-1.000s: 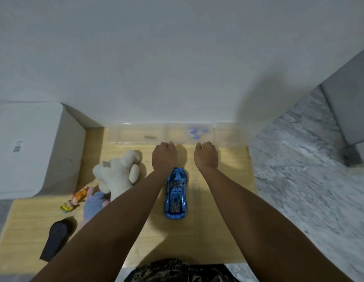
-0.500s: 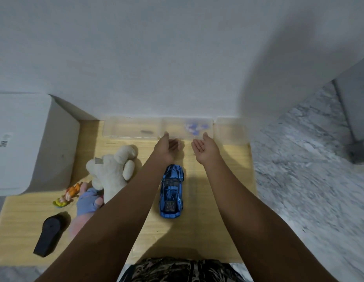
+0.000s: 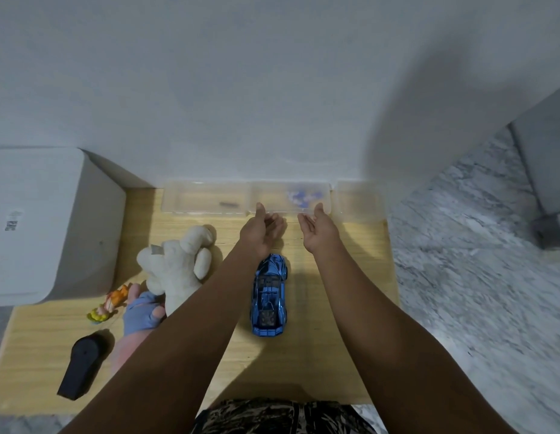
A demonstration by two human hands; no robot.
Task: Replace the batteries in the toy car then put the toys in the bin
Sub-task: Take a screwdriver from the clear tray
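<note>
A shiny blue toy car (image 3: 268, 295) lies on the wooden table (image 3: 335, 308), nose pointing toward the wall. Beyond it my left hand (image 3: 263, 230) and my right hand (image 3: 318, 228) hover palms turned inward and up, fingers relaxed, holding nothing. Just past my fingertips sit clear plastic trays (image 3: 206, 198); one holds a small dark item (image 3: 227, 203), another holds small blue pieces (image 3: 301, 195). A white plush toy (image 3: 175, 264), an orange and yellow figure (image 3: 109, 305), a doll in blue (image 3: 140, 314) and a black remote (image 3: 81, 361) lie at the left.
A white lidded bin (image 3: 37, 223) stands at the table's left end against the wall. A marble floor (image 3: 476, 292) lies to the right, with a grey furniture corner (image 3: 548, 170) beyond. The table's near edge is at my lap.
My hands were resting knuckles up on the table by the car's nose; they have lifted and rotated palms up. The view has tilted slightly.
</note>
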